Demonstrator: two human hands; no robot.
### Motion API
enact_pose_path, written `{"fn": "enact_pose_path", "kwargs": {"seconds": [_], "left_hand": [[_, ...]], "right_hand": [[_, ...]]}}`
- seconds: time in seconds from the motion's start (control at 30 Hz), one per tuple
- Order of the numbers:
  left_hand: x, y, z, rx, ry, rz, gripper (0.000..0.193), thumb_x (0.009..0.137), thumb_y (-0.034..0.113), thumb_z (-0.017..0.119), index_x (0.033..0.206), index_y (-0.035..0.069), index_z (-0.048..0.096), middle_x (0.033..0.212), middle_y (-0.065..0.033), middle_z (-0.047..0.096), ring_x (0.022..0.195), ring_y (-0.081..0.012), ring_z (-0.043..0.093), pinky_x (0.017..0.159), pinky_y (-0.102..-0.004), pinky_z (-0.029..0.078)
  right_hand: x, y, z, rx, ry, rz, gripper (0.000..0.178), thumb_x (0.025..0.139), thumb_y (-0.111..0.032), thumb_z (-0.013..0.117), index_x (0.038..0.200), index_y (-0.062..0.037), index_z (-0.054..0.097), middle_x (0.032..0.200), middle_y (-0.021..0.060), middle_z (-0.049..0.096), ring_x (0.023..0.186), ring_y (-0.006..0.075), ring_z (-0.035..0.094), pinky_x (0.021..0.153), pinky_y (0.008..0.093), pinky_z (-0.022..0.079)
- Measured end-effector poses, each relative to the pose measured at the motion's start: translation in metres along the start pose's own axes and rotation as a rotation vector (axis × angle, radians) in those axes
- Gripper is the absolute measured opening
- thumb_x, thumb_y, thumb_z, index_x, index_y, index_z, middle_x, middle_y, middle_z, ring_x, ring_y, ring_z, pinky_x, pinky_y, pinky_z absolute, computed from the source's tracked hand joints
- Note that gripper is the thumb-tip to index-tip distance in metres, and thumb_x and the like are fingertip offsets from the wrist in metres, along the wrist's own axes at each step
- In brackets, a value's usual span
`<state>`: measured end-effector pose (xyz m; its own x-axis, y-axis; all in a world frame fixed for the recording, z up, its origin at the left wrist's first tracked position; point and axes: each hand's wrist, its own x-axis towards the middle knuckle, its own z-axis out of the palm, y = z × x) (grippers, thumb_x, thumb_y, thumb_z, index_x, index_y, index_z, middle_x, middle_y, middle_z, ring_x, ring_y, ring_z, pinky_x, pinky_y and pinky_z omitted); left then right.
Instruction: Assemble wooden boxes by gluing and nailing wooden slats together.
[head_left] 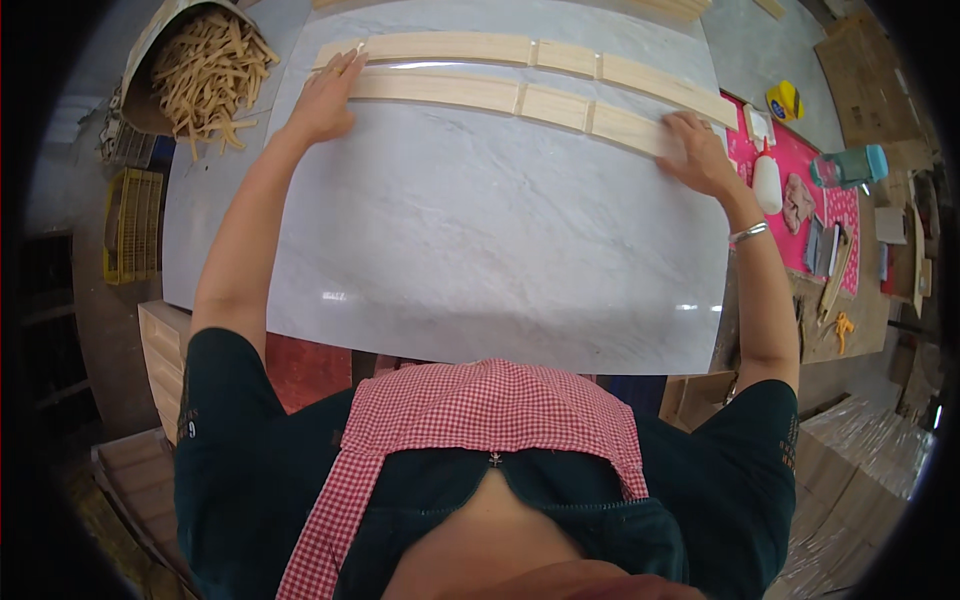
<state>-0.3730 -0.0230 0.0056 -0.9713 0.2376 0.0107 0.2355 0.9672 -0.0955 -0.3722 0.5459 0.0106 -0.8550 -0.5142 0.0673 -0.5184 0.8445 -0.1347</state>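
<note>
Two long pale wooden strips with grooves across them lie one behind the other at the far side of a marble-patterned tabletop (480, 240). My left hand (325, 103) is at the left end of the nearer strip (440, 90), thumb on its near side and fingers reaching over toward the farther strip (450, 46). At the nearer strip's right end, my right hand (698, 155) has its fingers bent around the end, slightly blurred. Both arms are stretched forward. The exact contact under the fingers is hidden.
A tipped container (143, 75) of thin wooden offcuts (210, 75) stands at the far left. To the right, a pink cloth (790, 240) bears a white glue bottle (767, 185) and a rag (798, 203). A teal-lidded jar (845, 168) and a yellow tape measure (785, 100) are nearby.
</note>
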Motion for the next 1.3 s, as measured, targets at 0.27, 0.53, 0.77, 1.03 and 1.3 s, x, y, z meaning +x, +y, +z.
{"fn": "enact_pose_path", "kwargs": {"seconds": [0.27,0.53,0.77,1.03,1.3], "left_hand": [[-0.013,-0.029,-0.023,0.211,0.024,-0.064,0.053,0.081,0.0,0.053,0.133,0.013,0.058,0.139,-0.0079,0.054,0.124,-0.0341,0.052,0.099,-0.0468,0.046],[-0.092,-0.02,-0.044,-0.085,-0.061,-0.067,0.011,0.084,0.01,0.057,0.082,0.002,0.063,0.099,-0.0137,0.067,0.084,-0.0364,0.061,0.074,-0.0461,0.049],[-0.178,0.046,-0.045,-0.344,-0.127,-0.063,0.02,0.081,0.007,0.051,0.098,0.003,0.063,0.094,-0.0171,0.071,0.085,-0.0416,0.062,0.075,-0.0475,0.049],[-0.195,0.031,-0.043,-0.334,0.021,-0.111,0.014,0.081,0.01,0.062,0.073,-0.002,0.061,0.066,-0.0089,0.059,0.059,-0.0247,0.047,0.064,-0.0371,0.045],[-0.2,0.04,-0.042,-0.277,-0.03,-0.187,0.013,0.074,0.012,0.064,0.066,0.003,0.062,0.065,-0.0085,0.061,0.058,-0.0273,0.05,0.06,-0.0393,0.047]], "right_hand": [[-0.014,-0.008,-0.029,0.095,-0.31,0.182,0.03,0.085,-0.023,0.071,0.107,-0.0047,0.062,0.111,0.0139,0.067,0.097,0.0314,0.065,0.082,0.0399,0.052],[-0.049,-0.08,-0.028,-0.057,-0.045,0.243,0.018,0.091,-0.019,0.062,0.102,-0.0048,0.062,0.084,0.0192,0.071,0.077,0.0404,0.067,0.069,0.0477,0.052],[-0.065,-0.173,0.003,0.183,0.064,0.228,0.027,0.089,-0.012,0.058,0.114,-0.0035,0.063,0.089,0.0216,0.072,0.08,0.042,0.068,0.073,0.0498,0.053],[-0.087,-0.185,0.0,0.367,0.074,0.036,0.031,0.091,-0.006,0.052,0.119,0.0004,0.064,0.092,0.0213,0.072,0.075,0.039,0.067,0.073,0.0429,0.053],[-0.098,-0.239,-0.014,0.426,-0.085,-0.149,0.029,0.083,-0.005,0.069,0.112,-0.0012,0.069,0.099,0.0156,0.066,0.083,0.031,0.063,0.078,0.0358,0.051]]}}
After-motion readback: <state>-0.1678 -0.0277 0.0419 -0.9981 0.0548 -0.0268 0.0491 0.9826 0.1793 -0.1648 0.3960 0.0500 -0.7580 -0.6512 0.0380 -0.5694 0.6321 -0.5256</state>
